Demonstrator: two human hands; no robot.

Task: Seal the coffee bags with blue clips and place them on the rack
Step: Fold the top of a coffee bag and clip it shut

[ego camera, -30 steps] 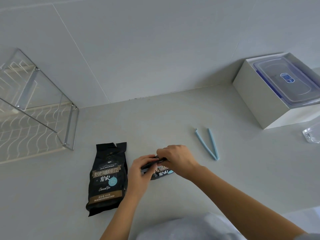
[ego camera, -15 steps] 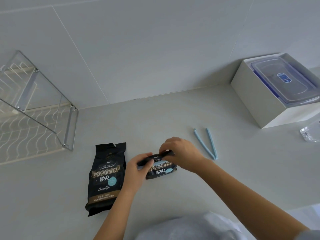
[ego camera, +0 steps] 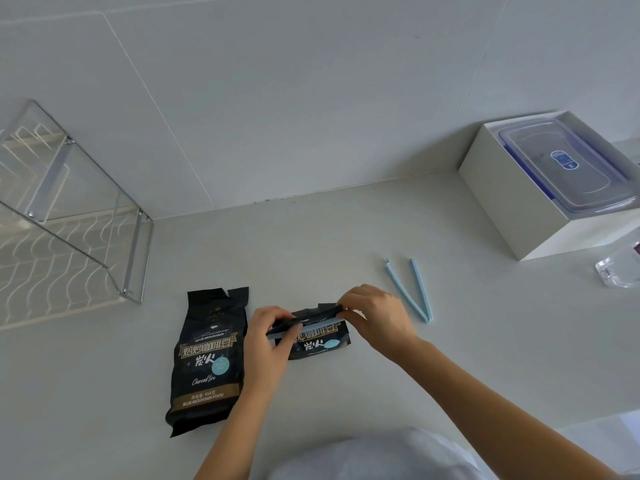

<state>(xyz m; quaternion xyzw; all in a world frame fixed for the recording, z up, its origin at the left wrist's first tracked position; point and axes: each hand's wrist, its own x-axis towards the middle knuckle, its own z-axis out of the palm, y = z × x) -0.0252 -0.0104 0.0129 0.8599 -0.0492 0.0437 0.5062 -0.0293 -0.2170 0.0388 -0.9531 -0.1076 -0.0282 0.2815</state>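
Head view showed the left hand [ego camera: 266, 337] and right hand [ego camera: 377, 317] apart, each pinching one end of a blue clip [ego camera: 320, 323] lying across the folded top of a coffee bag [ego camera: 322, 346] on the table [ego camera: 346, 237]. A second bag [ego camera: 207, 362] lay flat at its 9 o'clock, just beside the left hand. An open clip [ego camera: 412, 292] lay at 2 o'clock, and the rack [ego camera: 135, 254] stood at 10 o'clock, well apart.

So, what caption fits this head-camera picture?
Left hand and right hand pinch a blue clip onto a coffee bag; a second bag and spare clip lie nearby.
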